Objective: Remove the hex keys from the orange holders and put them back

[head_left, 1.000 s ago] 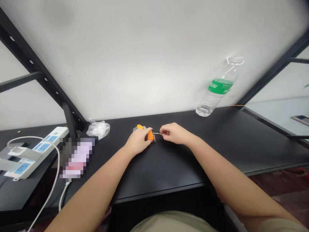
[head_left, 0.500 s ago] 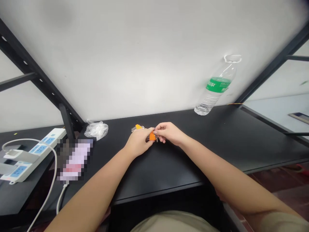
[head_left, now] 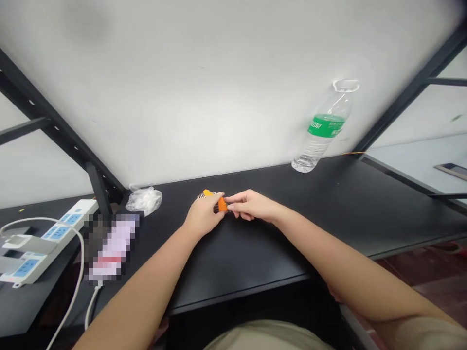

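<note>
On one black table (head_left: pixel 266 248), the left hand (head_left: pixel 203 213) clasps one orange holder (head_left: pixel 222 204), right hand (head_left: pixel 252 206) pinching its end.

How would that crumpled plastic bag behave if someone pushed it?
The plastic bag would probably be floppy, since its film looks thin and wrinkled. It's likely light for its size, though I can't tell whether anything is inside. Its uneven shape suggests sliding rather than rolling.
</note>
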Available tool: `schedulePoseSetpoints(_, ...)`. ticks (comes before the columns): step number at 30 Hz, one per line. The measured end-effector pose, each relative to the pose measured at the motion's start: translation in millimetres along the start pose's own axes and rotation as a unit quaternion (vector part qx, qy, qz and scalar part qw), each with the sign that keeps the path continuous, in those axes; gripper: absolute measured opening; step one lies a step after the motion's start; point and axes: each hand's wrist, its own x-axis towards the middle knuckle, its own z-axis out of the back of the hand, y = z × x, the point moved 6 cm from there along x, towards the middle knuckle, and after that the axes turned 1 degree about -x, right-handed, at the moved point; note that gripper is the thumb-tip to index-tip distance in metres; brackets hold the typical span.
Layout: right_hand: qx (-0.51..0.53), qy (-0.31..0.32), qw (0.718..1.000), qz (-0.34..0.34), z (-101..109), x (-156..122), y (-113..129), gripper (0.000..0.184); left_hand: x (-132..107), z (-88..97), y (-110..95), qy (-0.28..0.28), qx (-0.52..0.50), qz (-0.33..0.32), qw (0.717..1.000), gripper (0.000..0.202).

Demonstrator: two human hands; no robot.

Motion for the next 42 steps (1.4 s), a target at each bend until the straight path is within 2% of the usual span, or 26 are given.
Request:
schedulePoseSetpoints(2, -0.064, -0.01, 0.998, 0.007, 5.1, -1.0, 1.6, 0.043, 0.3, 0.5, 0.4, -0.004, 0.002, 0.004, 1.0, 0.052)
schedulePoseSetpoints(4, -0.181, -0.089, 0.979, 0.028, 18.6, -1.6, 4.2, 0.033, 0.2, 0.8, -0.1, -0.008, 0.006, 0.003, 1.0, 0.054)
schedulePoseSetpoints(6, -0.321, -0.168, 0.931, 0.045, 31.0, -3.5, 6.7, 0.021, -0.1, 0.5, -0.7, -0.011, 0.015, 0.001, 1.0, 0.056)
schedulePoseSetpoints(7, -0.383, -0.186, 0.904, 0.043, 34.3, -4.1, 6.1, 0.018, -0.3, 0.1, -0.8, -0.009, 0.019, 0.0, 1.0, 0.057)
schedulePoseSetpoints(8, -0.433, -0.185, 0.882, 0.033, 35.7, -4.0, 3.8, 0.017, -0.4, -0.4, -0.6, -0.007, 0.023, 0.001, 1.0, 0.058)
schedulePoseSetpoints(10, -0.494, -0.158, 0.855, 0.002, 34.9, -3.2, -3.6, 0.014, -0.5, -1.6, -0.1, -0.001, 0.025, 0.004, 1.0, 0.061)
schedulePoseSetpoints(13, -0.533, -0.124, 0.836, -0.036, 29.9, -2.6, -11.2, 0.006, -0.3, -3.0, -0.2, 0.01, 0.024, 0.006, 1.0, 0.061)
schedulePoseSetpoints(17, -0.551, -0.132, 0.822, -0.054, 26.4, -2.8, -10.3, 0.005, -0.4, -5.0, -1.8, 0.029, 0.027, 0.009, 0.999, 0.059)
schedulePoseSetpoints(22, -0.54, -0.12, 0.83, -0.065, 26.8, -2.9, -9.5, 0.001, -0.1, -6.3, -3.0, 0.04, 0.032, -0.007, 0.999, 0.059)
schedulePoseSetpoints(25, -0.521, -0.114, 0.844, -0.054, 25.8, -3.0, -7.2, 0.004, 0.5, -6.9, -2.5, 0.043, 0.033, -0.011, 0.998, 0.065)
schedulePoseSetpoints(28, -0.474, -0.12, 0.872, 0.0, 22.3, -3.2, 1.3, 0.005, 1.1, -6.4, -1.7, 0.042, 0.028, -0.003, 0.999, 0.068)
schedulePoseSetpoints(31, -0.421, -0.124, 0.897, 0.062, 19.1, -4.3, 11.1, 0.007, 1.3, -5.9, -3.3, 0.044, 0.023, -0.007, 0.999, 0.058)
schedulePoseSetpoints(34, -0.385, -0.118, 0.911, 0.092, 17.6, -6.0, 16.3, 0.009, 1.3, -4.8, -5.2, 0.044, 0.022, -0.011, 0.999, 0.05)
schedulePoseSetpoints(37, -0.349, -0.109, 0.927, 0.082, 18.8, -7.9, 16.2, 0.009, 1.3, -3.9, -6.1, 0.042, 0.02, -0.006, 0.999, 0.049)
schedulePoseSetpoints(42, -0.256, -0.087, 0.962, 0.025, 22.2, -9.8, 8.4, 0.011, 1.3, -4.2, -5.2, 0.04, 0.021, -0.008, 0.999, 0.048)
